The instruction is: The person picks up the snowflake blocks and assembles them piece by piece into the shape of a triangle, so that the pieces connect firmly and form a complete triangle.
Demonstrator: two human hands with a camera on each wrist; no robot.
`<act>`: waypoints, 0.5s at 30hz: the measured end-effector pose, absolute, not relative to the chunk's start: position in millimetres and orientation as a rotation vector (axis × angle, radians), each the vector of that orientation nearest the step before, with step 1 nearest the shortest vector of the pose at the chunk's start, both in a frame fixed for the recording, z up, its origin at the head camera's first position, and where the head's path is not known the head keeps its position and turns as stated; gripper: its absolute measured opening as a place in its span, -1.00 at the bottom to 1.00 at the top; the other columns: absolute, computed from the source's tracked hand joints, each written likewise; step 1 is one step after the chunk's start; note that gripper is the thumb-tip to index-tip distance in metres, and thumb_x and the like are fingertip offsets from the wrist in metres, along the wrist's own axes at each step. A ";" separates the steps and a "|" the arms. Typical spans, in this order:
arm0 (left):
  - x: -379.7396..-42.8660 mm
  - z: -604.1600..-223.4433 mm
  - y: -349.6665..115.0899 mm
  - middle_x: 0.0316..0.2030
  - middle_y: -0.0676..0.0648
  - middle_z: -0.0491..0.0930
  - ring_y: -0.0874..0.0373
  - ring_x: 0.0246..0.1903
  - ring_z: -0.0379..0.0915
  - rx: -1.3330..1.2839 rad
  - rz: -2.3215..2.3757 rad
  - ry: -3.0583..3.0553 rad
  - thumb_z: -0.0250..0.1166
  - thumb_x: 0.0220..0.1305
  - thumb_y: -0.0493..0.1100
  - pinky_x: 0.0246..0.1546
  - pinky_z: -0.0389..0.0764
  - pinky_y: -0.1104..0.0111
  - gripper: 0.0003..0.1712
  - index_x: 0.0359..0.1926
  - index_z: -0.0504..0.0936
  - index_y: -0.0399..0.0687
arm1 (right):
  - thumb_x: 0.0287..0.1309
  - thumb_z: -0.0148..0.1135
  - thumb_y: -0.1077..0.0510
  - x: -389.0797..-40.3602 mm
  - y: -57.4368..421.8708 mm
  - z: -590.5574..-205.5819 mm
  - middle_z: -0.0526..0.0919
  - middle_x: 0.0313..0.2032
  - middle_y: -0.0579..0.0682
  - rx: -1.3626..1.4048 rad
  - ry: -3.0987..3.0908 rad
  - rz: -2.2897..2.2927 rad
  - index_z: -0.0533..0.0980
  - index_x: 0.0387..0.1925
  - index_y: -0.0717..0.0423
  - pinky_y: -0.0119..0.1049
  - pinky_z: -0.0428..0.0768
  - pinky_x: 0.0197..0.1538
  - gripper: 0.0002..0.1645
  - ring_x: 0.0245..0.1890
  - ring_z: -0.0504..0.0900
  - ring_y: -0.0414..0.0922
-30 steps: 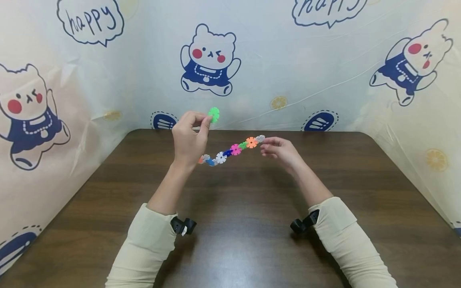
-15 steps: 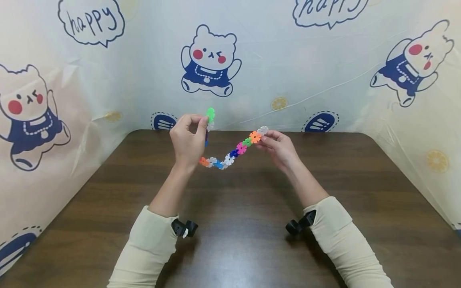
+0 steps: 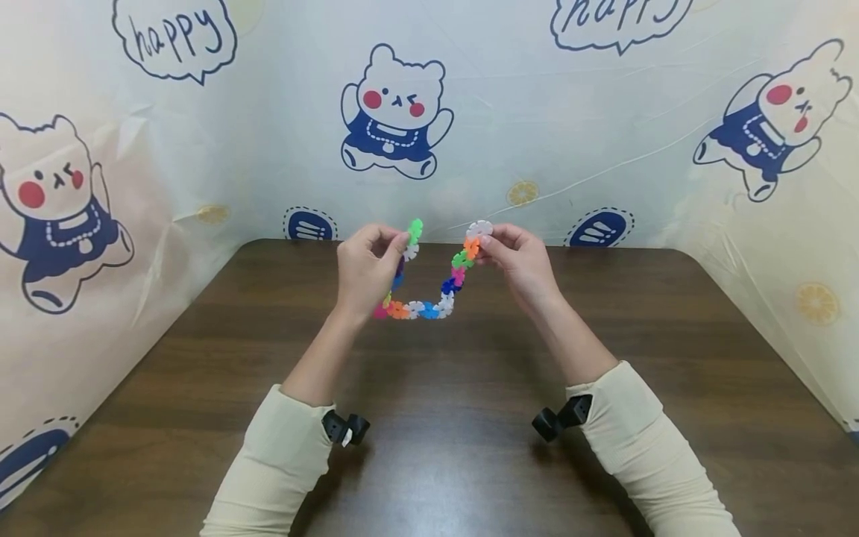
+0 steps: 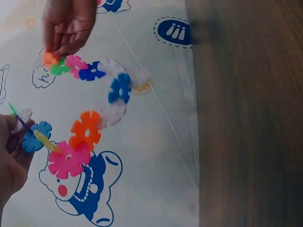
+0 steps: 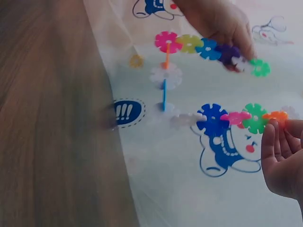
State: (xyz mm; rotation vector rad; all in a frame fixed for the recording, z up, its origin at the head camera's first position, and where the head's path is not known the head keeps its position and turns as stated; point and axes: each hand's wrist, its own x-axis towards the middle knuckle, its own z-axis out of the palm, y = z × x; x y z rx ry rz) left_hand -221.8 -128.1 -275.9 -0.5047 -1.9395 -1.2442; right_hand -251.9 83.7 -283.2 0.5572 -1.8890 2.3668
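Observation:
A chain of notched plastic snowflake discs (image 3: 398, 310) hangs in a U above the table, between my hands. The left hand (image 3: 365, 268) pinches it near its end, beside a green disc (image 3: 415, 230) that sticks up past the fingertips. With thumb and fingers the right hand (image 3: 525, 267) pinches the other end, at an orange disc (image 3: 472, 247); a white disc (image 3: 479, 229) tops that end. The left wrist view shows a pink disc (image 4: 69, 160) at the bend. A dark blue disc (image 5: 212, 119) appears in the right wrist view along the right-hand side.
Below the hands lies a dark brown wooden table (image 3: 443, 447). Behind and around it hangs a pale curtain (image 3: 496, 127) printed with cartoon bears. A black wrist camera (image 3: 345, 429) sits on the left sleeve and another camera (image 3: 562, 418) on the right.
The right hand has risen and turned, lifting its end of the chain. The left hand has moved slightly right and down. The chain now hangs in a fuller U, with its ends nearer each other.

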 end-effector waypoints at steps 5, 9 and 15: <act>-219.5 -281.0 -122.3 -0.47 -0.13 0.60 0.15 -0.53 0.48 -0.581 -1.256 -2.054 0.30 0.15 -0.26 -0.44 0.54 0.48 -0.85 -0.40 0.61 -0.34 | 0.18 0.20 0.24 -246.3 81.2 -276.7 0.58 -0.35 0.03 0.626 -2.012 2.194 0.53 -0.23 0.32 -0.37 0.59 -0.23 -0.81 -0.40 0.55 -0.12; -217.9 -283.6 -119.1 -0.49 -0.11 0.58 0.16 -0.55 0.45 -0.620 -1.238 -2.115 0.31 0.15 -0.26 -0.45 0.56 0.43 -0.85 -0.40 0.61 -0.32 | 0.19 0.19 0.22 -242.4 79.9 -274.9 0.57 -0.32 0.05 0.662 -2.093 2.081 0.52 -0.17 0.36 -0.31 0.58 -0.18 -0.74 -0.36 0.53 -0.09; -216.7 -285.4 -116.3 -0.51 -0.08 0.56 0.18 -0.56 0.45 -0.642 -1.226 -2.185 0.31 0.15 -0.26 -0.46 0.57 0.41 -0.87 -0.40 0.61 -0.29 | 0.19 0.19 0.22 -238.8 77.7 -274.4 0.58 -0.31 0.10 0.687 -2.154 1.991 0.52 -0.16 0.39 -0.35 0.58 -0.22 -0.72 -0.36 0.54 -0.08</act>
